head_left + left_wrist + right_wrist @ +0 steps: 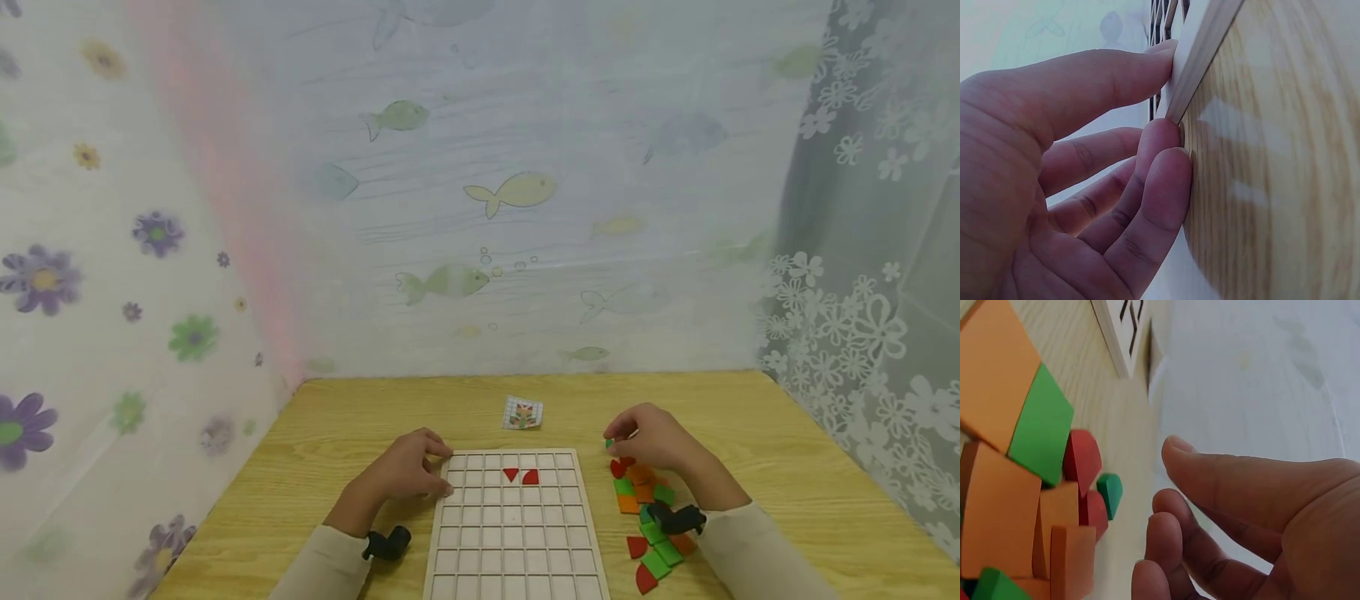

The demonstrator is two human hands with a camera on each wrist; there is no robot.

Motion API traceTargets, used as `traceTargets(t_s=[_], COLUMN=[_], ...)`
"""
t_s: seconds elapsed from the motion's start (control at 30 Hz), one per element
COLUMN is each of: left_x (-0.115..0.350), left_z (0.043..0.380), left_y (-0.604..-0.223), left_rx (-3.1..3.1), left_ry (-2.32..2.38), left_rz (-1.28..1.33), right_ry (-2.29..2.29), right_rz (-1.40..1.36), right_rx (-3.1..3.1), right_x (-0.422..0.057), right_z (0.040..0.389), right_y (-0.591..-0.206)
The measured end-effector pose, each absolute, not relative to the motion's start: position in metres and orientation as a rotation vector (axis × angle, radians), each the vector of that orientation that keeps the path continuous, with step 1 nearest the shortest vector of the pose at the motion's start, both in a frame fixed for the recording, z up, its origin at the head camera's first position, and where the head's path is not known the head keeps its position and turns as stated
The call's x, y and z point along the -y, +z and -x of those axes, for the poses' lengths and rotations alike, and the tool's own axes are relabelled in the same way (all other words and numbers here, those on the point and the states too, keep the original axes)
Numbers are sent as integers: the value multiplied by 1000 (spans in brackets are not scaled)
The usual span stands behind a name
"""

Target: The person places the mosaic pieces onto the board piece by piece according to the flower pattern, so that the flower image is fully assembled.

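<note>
My left hand (411, 467) rests at the far left corner of the pale wooden grid board (522, 542). In the left wrist view the thumb presses on the rim, and the other fingers bend in against the board's side and the table. Two red pieces lie in the grid, a triangle (511, 474) and a quarter circle (531, 477). Over the far end of a pile of coloured pieces, my right hand (651, 435) is held with thumb and fingers apart and nothing between them. A small teal-green piece (1110, 495) lies beside red pieces (1082, 459) near its fingertips.
Orange pieces (642, 481), green squares (657, 566) and a red quarter circle (646, 578) lie loose right of the board. Behind the board is a small paper card (522, 412) with a coloured grid pattern. Patterned curtains (480, 192) surround the wooden table (360, 408).
</note>
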State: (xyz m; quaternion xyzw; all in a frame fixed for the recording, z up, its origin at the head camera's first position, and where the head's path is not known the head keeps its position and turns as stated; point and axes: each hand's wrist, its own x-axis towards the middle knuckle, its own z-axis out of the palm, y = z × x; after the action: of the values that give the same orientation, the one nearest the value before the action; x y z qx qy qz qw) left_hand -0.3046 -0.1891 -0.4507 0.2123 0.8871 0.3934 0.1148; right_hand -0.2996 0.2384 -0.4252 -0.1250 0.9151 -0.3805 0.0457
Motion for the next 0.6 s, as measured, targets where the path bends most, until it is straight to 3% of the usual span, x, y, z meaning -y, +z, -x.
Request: traceTargets(t_s=[0.6], left_x=[190], left_z=[304], left_y=[-450], left_rx=[-2600], left_ry=[1155], left_rz=[-632], right_ry=[-1050], right_rz=[239], right_rx=[-2817], right_x=[-248], right_z=[299], right_y=[-429])
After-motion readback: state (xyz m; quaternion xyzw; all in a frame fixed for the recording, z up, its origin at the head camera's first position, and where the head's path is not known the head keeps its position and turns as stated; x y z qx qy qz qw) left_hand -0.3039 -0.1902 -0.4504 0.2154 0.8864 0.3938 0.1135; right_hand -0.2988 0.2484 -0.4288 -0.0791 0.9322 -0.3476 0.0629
